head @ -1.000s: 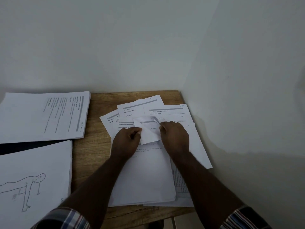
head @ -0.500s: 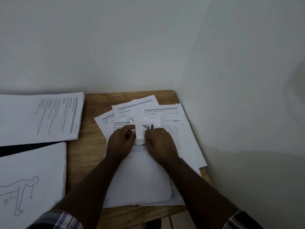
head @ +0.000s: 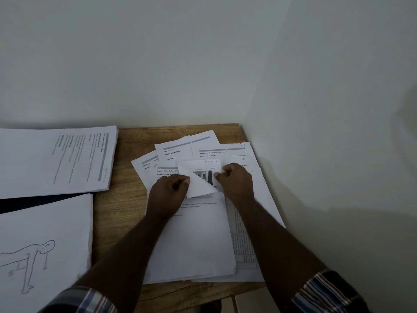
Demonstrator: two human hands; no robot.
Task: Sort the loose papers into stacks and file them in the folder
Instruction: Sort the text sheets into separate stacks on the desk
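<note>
A fanned pile of loose printed papers [head: 198, 240] lies on the wooden table [head: 117, 211]. On top sits a small sheet [head: 200, 175] with a photo and a handwritten heading, its lower left corner folded up. My left hand [head: 167, 195] pinches that folded corner. My right hand [head: 237, 181] has curled fingers at the sheet's right edge and seems to pinch it. A dark folder [head: 33, 202] shows as a strip between two stacks at the left.
A stack of printed text pages [head: 56, 161] lies at the far left, and a stack topped by a line drawing of a figure [head: 42, 251] sits nearer me. White walls close the table at the back and right.
The corner of the small sheet has been folded further over, uncovering the photo on it. My right hand has moved from the sheet's top to its right edge.
</note>
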